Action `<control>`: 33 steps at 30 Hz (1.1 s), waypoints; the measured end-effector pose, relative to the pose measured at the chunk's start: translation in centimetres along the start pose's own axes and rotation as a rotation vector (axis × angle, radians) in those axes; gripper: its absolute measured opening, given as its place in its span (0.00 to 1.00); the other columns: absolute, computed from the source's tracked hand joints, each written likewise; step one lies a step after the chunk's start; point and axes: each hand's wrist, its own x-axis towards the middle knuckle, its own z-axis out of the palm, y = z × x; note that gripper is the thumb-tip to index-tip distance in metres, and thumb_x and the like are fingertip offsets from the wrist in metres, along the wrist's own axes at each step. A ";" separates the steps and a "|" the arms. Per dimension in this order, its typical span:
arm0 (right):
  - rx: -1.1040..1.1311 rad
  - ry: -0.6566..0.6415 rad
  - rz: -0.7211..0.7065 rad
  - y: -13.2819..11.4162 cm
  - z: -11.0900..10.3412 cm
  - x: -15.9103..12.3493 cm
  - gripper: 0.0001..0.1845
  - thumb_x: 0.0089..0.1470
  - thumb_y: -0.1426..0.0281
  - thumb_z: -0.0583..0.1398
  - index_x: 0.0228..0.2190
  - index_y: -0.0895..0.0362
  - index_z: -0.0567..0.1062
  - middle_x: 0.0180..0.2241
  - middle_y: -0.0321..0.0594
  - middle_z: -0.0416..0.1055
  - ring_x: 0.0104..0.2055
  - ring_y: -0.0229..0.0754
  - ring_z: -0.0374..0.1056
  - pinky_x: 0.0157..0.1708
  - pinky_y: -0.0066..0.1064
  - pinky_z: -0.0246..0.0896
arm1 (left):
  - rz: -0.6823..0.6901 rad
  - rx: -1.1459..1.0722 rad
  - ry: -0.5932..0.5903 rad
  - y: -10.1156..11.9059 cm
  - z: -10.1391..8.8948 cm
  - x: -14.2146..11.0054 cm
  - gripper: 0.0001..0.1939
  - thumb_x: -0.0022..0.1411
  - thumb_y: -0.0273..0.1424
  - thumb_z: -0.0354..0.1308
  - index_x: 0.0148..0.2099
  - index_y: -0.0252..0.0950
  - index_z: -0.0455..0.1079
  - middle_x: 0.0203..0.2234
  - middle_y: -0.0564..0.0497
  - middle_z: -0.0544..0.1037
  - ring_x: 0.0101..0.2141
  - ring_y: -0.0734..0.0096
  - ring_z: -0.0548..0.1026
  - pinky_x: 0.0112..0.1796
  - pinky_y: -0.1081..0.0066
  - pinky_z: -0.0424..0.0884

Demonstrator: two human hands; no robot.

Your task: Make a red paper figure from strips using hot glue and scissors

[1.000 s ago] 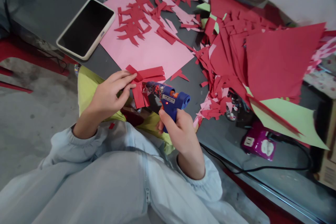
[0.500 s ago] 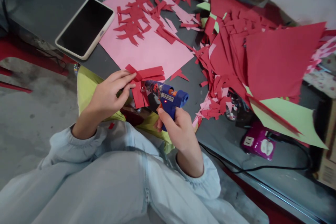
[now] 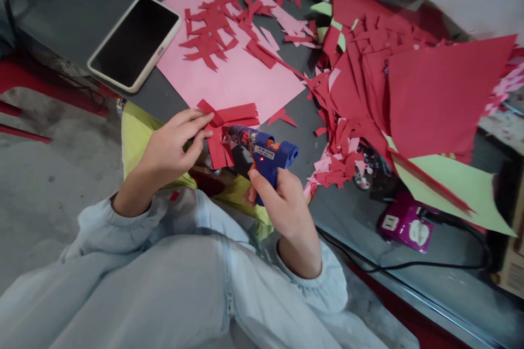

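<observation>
Holds a blue glue gun (image 3: 268, 158) in the right hand (image 3: 282, 196), with fingers wrapped around the handle. Aims the tip at the crossed red strips (image 3: 239, 114) (cannot tell if touching). Pinches the strips at their left side with the left hand (image 3: 174, 142), with fingers bent and closed on the paper, at the near edge of the gray table (image 3: 49, 5). Has red cut-outs (image 3: 210, 27) on a pink sheet (image 3: 262, 87), beside a phone (image 3: 133, 43).
</observation>
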 end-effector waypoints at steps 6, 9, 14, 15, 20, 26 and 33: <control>0.042 0.002 -0.018 -0.4 -0.6 -0.7 0.14 0.60 0.57 0.59 0.29 0.54 0.72 0.18 0.34 0.72 0.22 0.41 0.72 0.28 0.33 0.65 | -0.023 0.017 -0.006 0.1 0.0 0.0 0.22 0.71 0.34 0.46 0.59 0.36 0.73 0.53 0.45 0.78 0.53 0.64 0.75 0.57 0.63 0.71; 0.128 0.058 -0.022 -0.8 -1.2 -1.0 0.12 0.59 0.59 0.60 0.34 0.55 0.73 0.18 0.32 0.71 0.22 0.41 0.72 0.29 0.34 0.68 | -0.021 0.033 -0.005 0.2 -0.1 -0.1 0.22 0.71 0.34 0.46 0.59 0.36 0.73 0.53 0.46 0.78 0.53 0.64 0.75 0.57 0.63 0.71; 0.209 0.137 -0.085 -1.4 -1.5 -0.3 0.11 0.59 0.59 0.59 0.35 0.54 0.73 0.16 0.30 0.67 0.22 0.42 0.72 0.29 0.36 0.71 | -0.007 0.065 0.000 0.4 0.2 -0.4 0.21 0.70 0.33 0.46 0.59 0.37 0.73 0.53 0.47 0.78 0.54 0.66 0.76 0.56 0.66 0.73; 0.219 0.151 -0.104 -1.5 -1.3 0.0 0.11 0.59 0.58 0.59 0.35 0.53 0.73 0.17 0.30 0.67 0.24 0.43 0.73 0.30 0.37 0.72 | -0.005 0.074 0.000 0.4 0.3 -0.5 0.21 0.70 0.32 0.47 0.59 0.37 0.73 0.53 0.47 0.78 0.54 0.66 0.76 0.56 0.66 0.73; 0.307 0.244 -0.172 -2.4 0.1 2.3 0.11 0.58 0.56 0.57 0.34 0.50 0.70 0.17 0.30 0.64 0.31 0.46 0.78 0.32 0.37 0.73 | 0.067 0.101 -0.012 0.6 0.4 -1.2 0.22 0.70 0.30 0.47 0.61 0.37 0.71 0.55 0.45 0.78 0.56 0.65 0.75 0.57 0.66 0.73; 0.221 0.333 -0.262 -2.8 1.5 4.8 0.13 0.61 0.54 0.54 0.36 0.50 0.68 0.21 0.33 0.66 0.41 0.48 0.79 0.39 0.39 0.74 | 0.296 0.163 -0.070 1.1 -0.4 -1.6 0.21 0.69 0.25 0.47 0.60 0.32 0.69 0.57 0.42 0.76 0.57 0.64 0.75 0.58 0.65 0.72; 0.158 0.335 -0.243 -1.9 2.2 6.5 0.16 0.61 0.54 0.54 0.39 0.52 0.70 0.29 0.40 0.76 0.39 0.49 0.79 0.37 0.39 0.74 | 0.415 0.299 -0.111 1.6 -0.2 -1.7 0.18 0.73 0.27 0.42 0.58 0.34 0.67 0.55 0.43 0.79 0.56 0.65 0.76 0.59 0.61 0.71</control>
